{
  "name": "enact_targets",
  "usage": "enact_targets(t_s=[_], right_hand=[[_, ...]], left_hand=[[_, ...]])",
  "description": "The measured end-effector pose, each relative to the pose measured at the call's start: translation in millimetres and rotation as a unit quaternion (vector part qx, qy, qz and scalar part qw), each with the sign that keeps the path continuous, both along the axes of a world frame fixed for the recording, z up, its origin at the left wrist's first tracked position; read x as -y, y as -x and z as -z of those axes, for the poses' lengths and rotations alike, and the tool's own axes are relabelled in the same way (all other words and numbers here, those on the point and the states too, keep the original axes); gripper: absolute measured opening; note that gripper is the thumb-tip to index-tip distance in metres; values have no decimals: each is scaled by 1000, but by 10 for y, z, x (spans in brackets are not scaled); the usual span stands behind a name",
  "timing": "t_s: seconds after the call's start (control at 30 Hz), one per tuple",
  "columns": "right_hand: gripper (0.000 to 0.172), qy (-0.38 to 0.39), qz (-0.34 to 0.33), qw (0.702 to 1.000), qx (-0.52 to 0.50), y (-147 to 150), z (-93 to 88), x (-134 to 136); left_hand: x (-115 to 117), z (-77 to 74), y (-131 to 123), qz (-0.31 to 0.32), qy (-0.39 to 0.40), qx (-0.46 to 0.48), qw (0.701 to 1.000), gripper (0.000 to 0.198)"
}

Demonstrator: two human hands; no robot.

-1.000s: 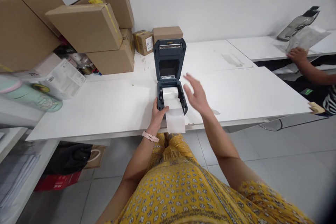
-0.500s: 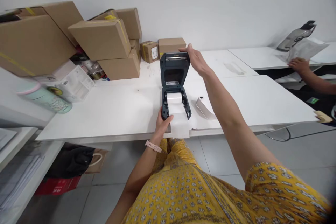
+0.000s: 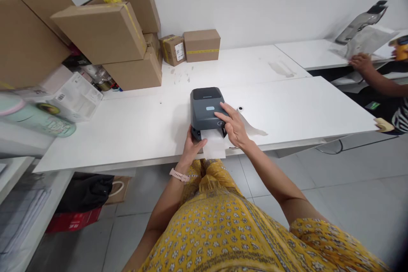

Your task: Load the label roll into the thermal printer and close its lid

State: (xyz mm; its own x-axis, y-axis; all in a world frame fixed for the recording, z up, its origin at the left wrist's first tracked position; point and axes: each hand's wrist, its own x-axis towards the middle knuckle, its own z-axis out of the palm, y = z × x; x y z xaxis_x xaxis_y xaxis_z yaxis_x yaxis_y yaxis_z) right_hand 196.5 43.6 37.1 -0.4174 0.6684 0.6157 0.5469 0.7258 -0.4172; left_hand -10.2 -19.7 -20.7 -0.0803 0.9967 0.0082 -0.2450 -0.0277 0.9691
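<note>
At the near edge of the table (image 3: 137,136), the left hand (image 3: 191,149) gripped the label printer (image 3: 207,108), thumb beside the paper strip (image 3: 214,146) already out front. The lid (image 3: 205,121) was down but not fully closed, the right hand (image 3: 235,129) spread on it.

A plain white wall (image 3: 270,4) spans the top of the frame under even light; white tables (image 3: 287,106) cross the center; gray tiled floor (image 3: 280,174) shows lower right; white shelving (image 3: 59,185) lines the lower left.

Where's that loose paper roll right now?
In the head camera view, the loose paper roll lies on the white table, just right of the dark printer, beside the right hand.
</note>
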Motion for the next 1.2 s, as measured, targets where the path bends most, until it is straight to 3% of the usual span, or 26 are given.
enact_targets(t_s=[0.1, 0.17, 0.3, 0.4, 0.47, 0.6, 0.73, 0.93, 1.07, 1.2], right_hand=[[72, 3, 9, 1000, -13, 24, 203, 121], [70, 3, 20, 999, -31, 63, 311, 181], [62, 7, 50, 998, -47, 146, 496, 247], [54, -28, 43, 996, -78, 165, 575, 239], [48, -70, 36, 992, -102, 153, 556, 205], [47, -119, 40, 987, -98, 128, 318, 64], [54, -128, 26, 989, -68, 217, 14, -186], [54, -119, -4, 993, 23, 442, -134, -490], [43, -63, -106, 984, 126, 493, -173, -500], [57, 2, -175, 973, 148, 484, -250, -458]], left_hand=[[80, 41, 75, 16, 2, -18, 1000, 116], [123, 31, 132, -2, 17, -40, 999, 107], [50, -176, 196, -128, 5, -135, 983, 74], [-203, -461, 172, -234, -113, -250, 933, 67], [-424, -649, 125, -263, -211, -328, 882, 69], [-770, -884, 16, -170, -335, -441, 815, 76], [-873, -929, -32, -92, -379, -492, 779, 77], [-876, -950, -62, -34, -401, -501, 766, 77], [-882, -946, -65, 17, -431, -507, 746, 79], [-883, -932, -51, 63, -442, -504, 740, 69]])
